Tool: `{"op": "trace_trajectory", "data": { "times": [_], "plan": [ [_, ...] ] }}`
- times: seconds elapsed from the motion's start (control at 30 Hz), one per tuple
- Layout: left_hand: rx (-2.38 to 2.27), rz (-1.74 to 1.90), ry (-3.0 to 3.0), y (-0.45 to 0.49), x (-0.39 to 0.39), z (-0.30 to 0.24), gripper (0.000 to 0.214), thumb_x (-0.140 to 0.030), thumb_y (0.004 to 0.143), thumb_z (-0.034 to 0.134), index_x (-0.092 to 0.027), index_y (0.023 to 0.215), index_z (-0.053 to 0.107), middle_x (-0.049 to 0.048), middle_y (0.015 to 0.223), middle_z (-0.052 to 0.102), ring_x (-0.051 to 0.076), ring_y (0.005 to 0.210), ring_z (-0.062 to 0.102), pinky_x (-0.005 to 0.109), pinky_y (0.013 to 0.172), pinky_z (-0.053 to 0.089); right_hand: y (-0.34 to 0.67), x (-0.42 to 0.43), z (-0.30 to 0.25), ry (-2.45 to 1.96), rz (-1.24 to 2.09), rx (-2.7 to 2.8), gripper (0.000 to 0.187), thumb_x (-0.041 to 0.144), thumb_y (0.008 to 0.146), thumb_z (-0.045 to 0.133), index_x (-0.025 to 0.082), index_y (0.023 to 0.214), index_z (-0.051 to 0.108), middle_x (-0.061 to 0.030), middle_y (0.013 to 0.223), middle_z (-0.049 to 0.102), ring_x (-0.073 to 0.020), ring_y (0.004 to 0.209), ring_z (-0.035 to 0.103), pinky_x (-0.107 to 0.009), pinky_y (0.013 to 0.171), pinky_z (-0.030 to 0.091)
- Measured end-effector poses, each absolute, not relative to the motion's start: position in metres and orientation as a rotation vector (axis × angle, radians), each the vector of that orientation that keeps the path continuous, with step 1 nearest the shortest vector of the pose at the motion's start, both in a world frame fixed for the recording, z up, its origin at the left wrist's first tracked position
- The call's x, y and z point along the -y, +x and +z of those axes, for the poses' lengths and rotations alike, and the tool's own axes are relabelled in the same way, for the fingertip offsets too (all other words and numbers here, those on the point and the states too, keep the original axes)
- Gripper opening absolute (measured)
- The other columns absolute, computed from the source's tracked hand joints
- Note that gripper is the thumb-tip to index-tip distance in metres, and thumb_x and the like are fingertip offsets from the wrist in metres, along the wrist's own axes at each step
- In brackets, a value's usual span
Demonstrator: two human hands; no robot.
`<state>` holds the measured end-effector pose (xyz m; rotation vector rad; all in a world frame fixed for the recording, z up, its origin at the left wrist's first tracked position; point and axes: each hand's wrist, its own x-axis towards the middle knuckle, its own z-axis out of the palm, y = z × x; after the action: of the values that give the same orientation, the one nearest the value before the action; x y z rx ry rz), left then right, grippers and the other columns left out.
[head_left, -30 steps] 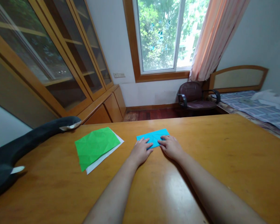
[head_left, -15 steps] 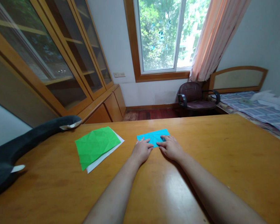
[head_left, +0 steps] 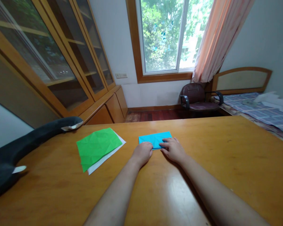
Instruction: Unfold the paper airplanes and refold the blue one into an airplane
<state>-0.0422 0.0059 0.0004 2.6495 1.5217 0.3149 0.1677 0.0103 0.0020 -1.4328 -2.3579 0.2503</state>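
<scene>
Matt paper (head_left: 155, 138), glossy wooden table (head_left: 165, 185)

Left hand (head_left: 142, 152): fingers, earlier spread across blue paper (head_left: 153, 138), now curled in at its near edge.

The left hand (head_left: 143, 153), its fingers curled down, touches the near left edge of a folded blue sheet (head_left: 153, 137); the right hand (head_left: 174, 150) rests on the sheet's right end. To the left on the wooden table (head_left: 231, 157), 2 more sheets overlap: a creased green sheet (head_left: 97, 147) above a white sheet (head_left: 95, 165). Beyond stands 1 maroon armchair (head_left: 195, 95) beside a bed (head_left: 261, 101).
</scene>
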Motion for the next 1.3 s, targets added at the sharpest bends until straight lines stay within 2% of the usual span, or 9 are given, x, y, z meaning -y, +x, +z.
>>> {"op": "trace_trajectory", "data": {
  "times": [0.2, 0.43, 0.67, 0.8, 0.9, 1.0, 1.1, 1.2, 1.3],
  "plan": [
    [-1.556, 0.385, 2.594, -0.044, -0.003, 0.006, 0.018, -0.012, 0.082, 0.049, -0.018, 0.082, 0.066, 0.0073, 0.092, 0.069, 0.021, 0.091, 0.062, 0.031, 0.084, 0.048, 0.169, -0.012, -0.003, -1.404, 0.214, 2.348, 0.031, 0.038, 0.084, 0.062, 0.028, 0.112, 0.071, -0.0098, 0.128, 0.062, -0.0276, 0.117, 0.054, -0.043, 0.1, 0.039],
    [-1.483, 0.477, 2.601, -0.048, -0.002, 0.014, 0.02, -0.01, 0.079, 0.051, -0.021, 0.076, 0.067, 0.0052, 0.094, 0.071, 0.021, 0.097, 0.061, 0.04, 0.104, 0.037, 0.173, -0.019, 0.007, -1.475, 0.187, 2.212, 0.032, 0.038, 0.092, 0.049, 0.021, 0.104, 0.072, -0.0123, 0.128, 0.061, -0.0263, 0.117, 0.054, -0.039, 0.102, 0.038],
    [-1.491, 0.49, 2.585, -0.049, 0.001, 0.021, 0.022, -0.011, 0.08, 0.051, -0.023, 0.075, 0.069, 0.0022, 0.087, 0.069, 0.02, 0.093, 0.06, 0.05, 0.115, 0.019, 0.182, -0.024, 0.012, -1.65, 0.364, 2.157, 0.04, 0.031, 0.081, 0.059, 0.017, 0.118, 0.064, -0.0128, 0.122, 0.064, -0.027, 0.112, 0.057, -0.035, 0.096, 0.042],
    [-1.537, 0.531, 2.584, -0.049, -0.001, 0.018, 0.023, -0.011, 0.082, 0.05, -0.023, 0.076, 0.069, 0.0032, 0.089, 0.068, 0.021, 0.097, 0.058, 0.051, 0.113, 0.021, 0.181, -0.024, 0.008, -1.698, 0.396, 2.142, 0.051, 0.025, 0.074, 0.062, 0.016, 0.124, 0.061, -0.0136, 0.124, 0.063, -0.0282, 0.113, 0.057, -0.035, 0.096, 0.042],
    [-1.659, 0.577, 2.509, -0.048, -0.004, 0.013, 0.023, -0.013, 0.084, 0.049, -0.021, 0.079, 0.07, 0.0061, 0.094, 0.067, 0.022, 0.1, 0.056, 0.042, 0.104, 0.036, 0.179, -0.024, 0.004, -1.677, 0.488, 2.114, 0.056, 0.019, 0.071, 0.06, 0.019, 0.126, 0.061, -0.0108, 0.123, 0.065, -0.0268, 0.111, 0.059, -0.034, 0.093, 0.044],
    [-1.924, 0.653, 2.348, -0.046, -0.005, 0.01, 0.023, -0.018, 0.088, 0.048, -0.018, 0.097, 0.069, 0.0099, 0.103, 0.064, 0.023, 0.101, 0.057, 0.035, 0.091, 0.044, 0.174, -0.025, 0.0, -1.62, 0.613, 2.027, 0.048, 0.014, 0.069, 0.055, 0.021, 0.115, 0.067, -0.0067, 0.112, 0.07, -0.0237, 0.102, 0.063, -0.03, 0.085, 0.046],
    [-2.127, 0.633, 2.212, -0.044, -0.004, 0.012, 0.03, -0.032, 0.093, 0.045, -0.015, 0.111, 0.063, 0.0133, 0.107, 0.064, 0.026, 0.1, 0.059, 0.035, 0.086, 0.045, 0.167, -0.025, -0.003, -1.579, 0.7, 1.888, 0.025, 0.017, 0.07, 0.05, 0.019, 0.085, 0.071, -0.0038, 0.085, 0.072, -0.0201, 0.08, 0.064, -0.028, 0.07, 0.046],
    [-2.157, 0.581, 2.15, -0.042, -0.001, 0.017, 0.037, -0.043, 0.095, 0.042, -0.015, 0.104, 0.064, 0.0137, 0.099, 0.066, 0.026, 0.094, 0.063, 0.034, 0.08, 0.046, 0.159, -0.024, -0.005, -1.527, 0.728, 1.666, 0.014, 0.023, 0.07, 0.048, 0.02, 0.067, 0.062, -0.0007, 0.067, 0.065, -0.0184, 0.069, 0.06, -0.027, 0.063, 0.044],
    [-2.121, 0.628, 2.061, -0.041, 0.0, 0.019, 0.041, -0.049, 0.094, 0.041, -0.015, 0.096, 0.065, 0.0129, 0.09, 0.069, 0.026, 0.089, 0.065, 0.033, 0.077, 0.047, 0.151, -0.02, -0.006, -1.456, 0.781, 1.435, 0.011, 0.029, 0.066, 0.049, 0.021, 0.066, 0.058, 0.0003, 0.064, 0.061, -0.0176, 0.066, 0.056, -0.027, 0.061, 0.044]
  ]
}}
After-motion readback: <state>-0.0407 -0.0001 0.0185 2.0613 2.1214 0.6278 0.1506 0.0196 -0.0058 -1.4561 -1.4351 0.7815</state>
